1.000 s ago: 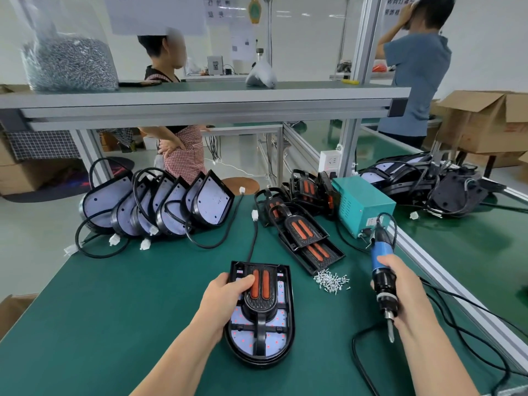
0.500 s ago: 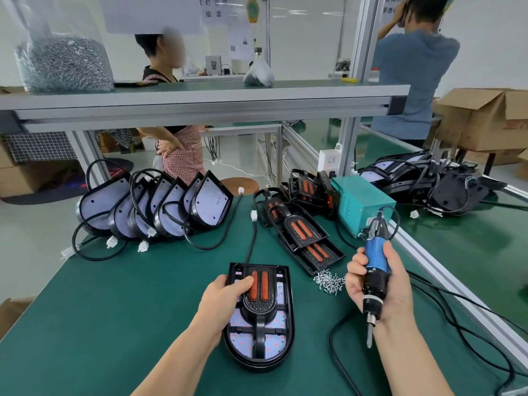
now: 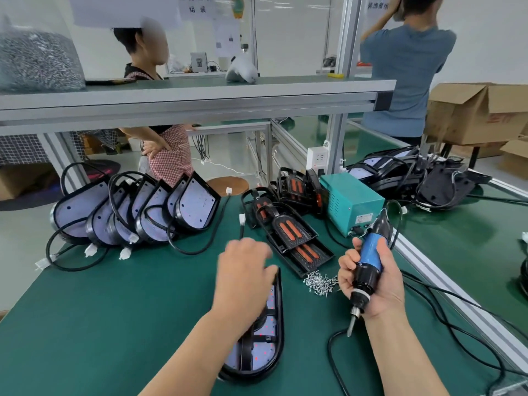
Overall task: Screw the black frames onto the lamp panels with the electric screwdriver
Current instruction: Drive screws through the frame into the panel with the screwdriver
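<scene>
A lamp panel (image 3: 264, 352) with a black frame (image 3: 246, 356) laid on it lies on the green table in front of me. My left hand (image 3: 243, 278) is blurred and covers the panel's far end, its fingers curled over the top edge. To the right, my right hand (image 3: 381, 292) grips the blue-and-black electric screwdriver (image 3: 370, 260) upright, with the bit pointing down just above the table. A small heap of loose screws (image 3: 320, 281) lies between the panel and the screwdriver.
Several bare lamp panels (image 3: 137, 212) with cables lean in a row at the back left. Black frames with orange strips (image 3: 294, 235) are piled at the centre, beside a teal power box (image 3: 351, 204). More lamps (image 3: 414, 178) lie at the right. Two people stand behind the bench.
My left hand moved from the panel's left side up over its far end. My right hand brought the screwdriver left and closer to the panel.
</scene>
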